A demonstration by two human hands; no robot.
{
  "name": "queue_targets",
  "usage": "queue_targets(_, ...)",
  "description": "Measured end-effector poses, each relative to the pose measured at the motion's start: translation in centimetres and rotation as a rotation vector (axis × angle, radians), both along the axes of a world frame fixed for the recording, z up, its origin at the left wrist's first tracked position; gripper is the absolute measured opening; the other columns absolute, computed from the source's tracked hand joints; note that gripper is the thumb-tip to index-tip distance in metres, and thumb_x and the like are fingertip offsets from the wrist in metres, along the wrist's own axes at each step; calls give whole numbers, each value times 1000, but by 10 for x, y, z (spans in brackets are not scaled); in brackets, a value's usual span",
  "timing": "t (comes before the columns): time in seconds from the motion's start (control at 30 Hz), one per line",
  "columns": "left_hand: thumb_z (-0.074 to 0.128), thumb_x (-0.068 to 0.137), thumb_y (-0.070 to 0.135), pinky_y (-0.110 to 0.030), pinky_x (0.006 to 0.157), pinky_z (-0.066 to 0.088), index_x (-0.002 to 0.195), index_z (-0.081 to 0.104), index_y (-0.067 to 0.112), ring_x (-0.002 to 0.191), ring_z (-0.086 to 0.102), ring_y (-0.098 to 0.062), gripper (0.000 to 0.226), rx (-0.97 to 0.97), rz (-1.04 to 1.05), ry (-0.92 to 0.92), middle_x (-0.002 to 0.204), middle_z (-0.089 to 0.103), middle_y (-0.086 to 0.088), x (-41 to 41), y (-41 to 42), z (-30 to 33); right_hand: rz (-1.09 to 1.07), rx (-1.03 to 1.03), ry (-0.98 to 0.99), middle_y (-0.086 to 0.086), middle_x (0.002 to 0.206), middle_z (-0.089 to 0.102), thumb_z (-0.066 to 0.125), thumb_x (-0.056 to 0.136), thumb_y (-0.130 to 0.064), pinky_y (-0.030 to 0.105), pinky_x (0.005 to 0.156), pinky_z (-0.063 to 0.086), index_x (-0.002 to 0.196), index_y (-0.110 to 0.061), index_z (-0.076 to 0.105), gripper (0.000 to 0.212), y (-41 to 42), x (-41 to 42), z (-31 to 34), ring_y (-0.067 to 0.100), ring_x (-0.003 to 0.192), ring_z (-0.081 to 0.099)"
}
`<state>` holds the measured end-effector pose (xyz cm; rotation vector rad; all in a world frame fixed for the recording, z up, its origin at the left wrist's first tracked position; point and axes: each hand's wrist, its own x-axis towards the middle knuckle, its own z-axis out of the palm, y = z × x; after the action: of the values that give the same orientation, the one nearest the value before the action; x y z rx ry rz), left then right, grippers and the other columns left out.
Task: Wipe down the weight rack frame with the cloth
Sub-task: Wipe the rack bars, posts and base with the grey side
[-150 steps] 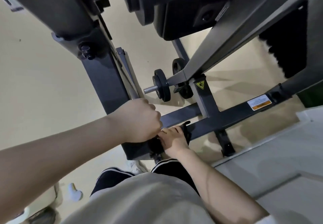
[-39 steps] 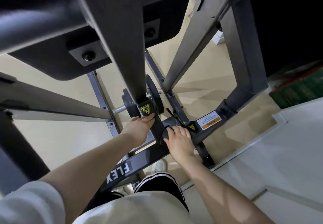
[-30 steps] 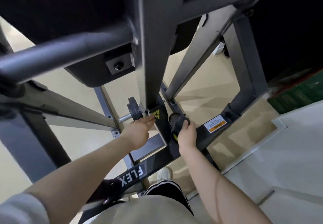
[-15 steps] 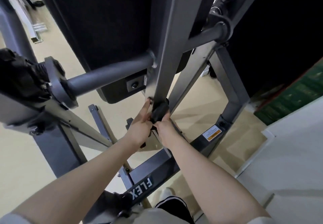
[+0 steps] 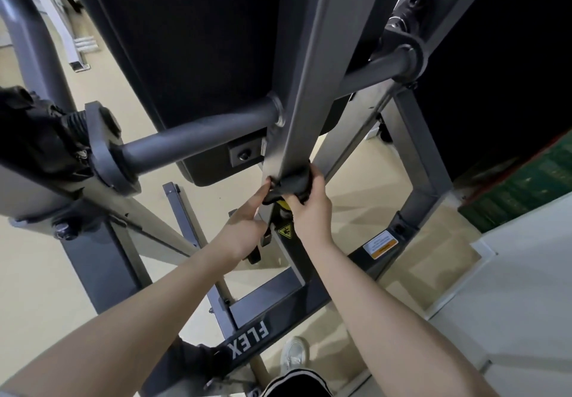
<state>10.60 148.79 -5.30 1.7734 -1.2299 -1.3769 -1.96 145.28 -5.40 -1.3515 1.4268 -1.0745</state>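
The grey metal frame (image 5: 301, 93) of the weight rack rises as a slanted upright through the middle of the view. A dark cloth (image 5: 288, 186) is wrapped round this upright just below a thick crossbar (image 5: 192, 139). My right hand (image 5: 309, 207) grips the cloth from the right, fingers curled over it. My left hand (image 5: 244, 229) pinches the cloth's left side against the upright with extended fingers. A yellow warning sticker (image 5: 285, 232) shows on the upright below the cloth.
A black padded panel (image 5: 192, 40) hangs close behind the upright. The base beam marked FLEX (image 5: 250, 341) lies below, beside my shoe (image 5: 294, 355). An orange label (image 5: 380, 245) sits on the right base beam. Beige floor surrounds the frame; a raised grey platform (image 5: 510, 303) lies right.
Both hands have climbed with the cloth from the base beam up the slanted upright. The view has tilted upward, bringing the crossbar and black panel close.
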Motion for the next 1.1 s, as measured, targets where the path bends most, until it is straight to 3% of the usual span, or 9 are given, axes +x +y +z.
queue_targets(0.1,39,84,-16,-14,59,36,141,27,47,69,37,4,86,-17,12,-25,113,49,6,-1,2,3,-35,-95,-63,-10,127,50,67,85,-7,-2,87,37,139,-19,37,63,6,2,11,3,117,47)
queue_targets(0.23,48,84,-11,-19,58,43,142,28,38,71,50,-8,79,33,-19,-98,92,54,4,-2,-2,13,18,-50,-30,-7,125,48,72,82,-14,0,83,36,142,-18,30,74,2,6,14,13,120,47)
queue_targets(0.33,44,86,-9,-14,58,42,144,28,36,79,53,-8,75,23,-10,-77,115,52,-1,-1,2,26,-64,-90,-68,-10,124,52,72,82,-13,1,84,39,139,-19,36,67,9,8,32,13,120,50)
queue_targets(0.47,40,80,-12,-9,96,26,145,20,43,138,23,-6,88,-190,-101,27,151,22,18,4,16,41,-203,-295,-152,-13,126,52,69,85,-16,3,88,37,139,-21,36,64,17,14,71,0,117,49)
queue_targets(0.67,40,81,-5,-18,94,25,143,27,36,132,29,-2,75,-194,-150,105,146,31,16,14,20,45,-194,-103,-21,4,136,51,69,85,-16,10,84,36,145,-18,23,76,15,32,46,20,121,51)
queue_targets(0.77,39,89,-6,-22,73,36,147,24,31,97,46,-4,70,-131,-72,82,138,41,8,18,23,34,-143,31,-17,7,136,50,70,83,-11,12,86,33,143,-15,25,76,9,35,29,24,124,49)
queue_targets(0.83,40,88,3,-16,65,35,141,23,41,78,41,2,68,-96,-50,49,116,47,10,17,28,26,-149,54,-28,5,132,51,71,82,-11,13,86,33,141,-15,28,73,9,34,29,21,122,49)
queue_targets(1.0,38,85,4,-9,81,38,139,21,49,108,38,-7,73,-59,-11,53,130,37,14,16,27,8,-279,-111,-125,-3,130,49,69,83,-9,8,91,37,141,-17,29,70,13,36,28,3,115,46)
queue_targets(1.1,40,87,-1,-4,76,38,125,28,48,91,46,4,63,-38,68,96,107,45,21,13,26,6,-303,-155,-181,-11,123,45,77,76,-13,7,91,40,134,-23,29,76,3,42,17,-3,112,45)
